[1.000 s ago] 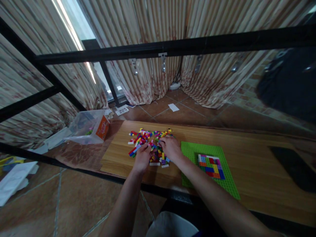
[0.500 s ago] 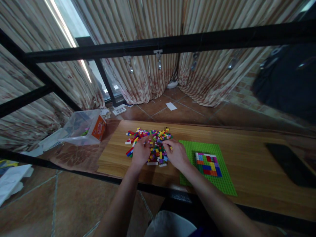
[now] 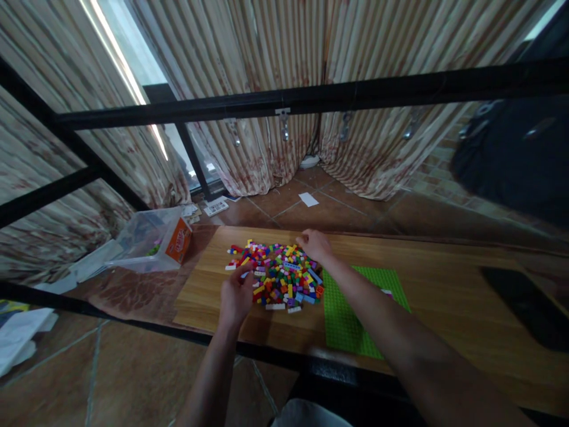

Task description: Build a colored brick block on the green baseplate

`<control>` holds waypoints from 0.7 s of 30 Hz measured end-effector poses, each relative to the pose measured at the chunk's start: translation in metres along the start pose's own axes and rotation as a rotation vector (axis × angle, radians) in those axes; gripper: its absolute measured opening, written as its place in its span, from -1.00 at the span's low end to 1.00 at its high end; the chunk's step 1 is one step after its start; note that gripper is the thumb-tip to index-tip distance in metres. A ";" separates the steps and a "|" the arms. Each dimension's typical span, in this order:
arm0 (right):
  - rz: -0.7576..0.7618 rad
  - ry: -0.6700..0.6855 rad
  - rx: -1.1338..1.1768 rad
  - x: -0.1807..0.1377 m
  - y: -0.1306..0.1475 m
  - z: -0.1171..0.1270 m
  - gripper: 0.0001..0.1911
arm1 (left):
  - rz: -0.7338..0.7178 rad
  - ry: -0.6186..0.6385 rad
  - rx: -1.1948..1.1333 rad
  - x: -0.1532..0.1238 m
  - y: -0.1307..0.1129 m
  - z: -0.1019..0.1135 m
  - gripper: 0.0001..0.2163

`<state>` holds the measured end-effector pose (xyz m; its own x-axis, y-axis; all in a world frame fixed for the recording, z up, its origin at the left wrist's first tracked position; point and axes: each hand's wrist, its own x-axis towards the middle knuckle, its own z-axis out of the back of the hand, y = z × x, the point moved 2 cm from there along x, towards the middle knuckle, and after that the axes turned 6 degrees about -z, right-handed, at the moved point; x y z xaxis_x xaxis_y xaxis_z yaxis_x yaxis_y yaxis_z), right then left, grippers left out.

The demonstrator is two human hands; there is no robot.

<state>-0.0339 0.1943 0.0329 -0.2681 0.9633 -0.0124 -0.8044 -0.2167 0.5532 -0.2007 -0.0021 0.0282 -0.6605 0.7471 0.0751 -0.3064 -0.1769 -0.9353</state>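
A heap of small coloured toy bricks (image 3: 284, 279) is spread over the wooden board. My left hand (image 3: 236, 296) hovers at the heap's left edge, thumb and fingers apart and curved, with nothing visible between them. At the far right edge of the heap is my right hand (image 3: 315, 244), its fingertips pinched together beside some yellow bricks. What those fingertips hold, if anything, is too small to make out. Right of the heap lies a green studded baseplate (image 3: 347, 314). My right forearm crosses it and hides nearly all of the brick patch built on it.
A clear plastic box (image 3: 146, 237) with an orange label stands left of the wooden board (image 3: 202, 284). At the right lies a flat black object (image 3: 524, 308). A black metal bar (image 3: 249, 104) runs across beyond the board, in front of striped curtains (image 3: 275, 53).
My right hand has moved from the middle of the heap to its far right edge. My left hand has drawn back left and nearer. The right forearm now covers the brick patch.
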 end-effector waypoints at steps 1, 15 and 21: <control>0.001 0.013 0.020 0.001 0.001 -0.003 -0.72 | 0.020 -0.003 -0.041 -0.002 0.002 0.003 -0.72; 0.003 0.490 1.163 -0.096 0.009 0.011 -0.69 | -0.061 0.198 -0.355 -0.037 -0.049 -0.030 -0.65; 0.224 0.328 1.028 -0.131 0.025 0.028 -0.70 | -0.117 0.259 -0.425 -0.048 -0.066 -0.030 -0.65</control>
<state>-0.0038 0.0674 0.0715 -0.6026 0.7971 0.0386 0.0646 0.0005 0.9979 -0.1288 -0.0073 0.0757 -0.4307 0.8899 0.1501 -0.0271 0.1535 -0.9878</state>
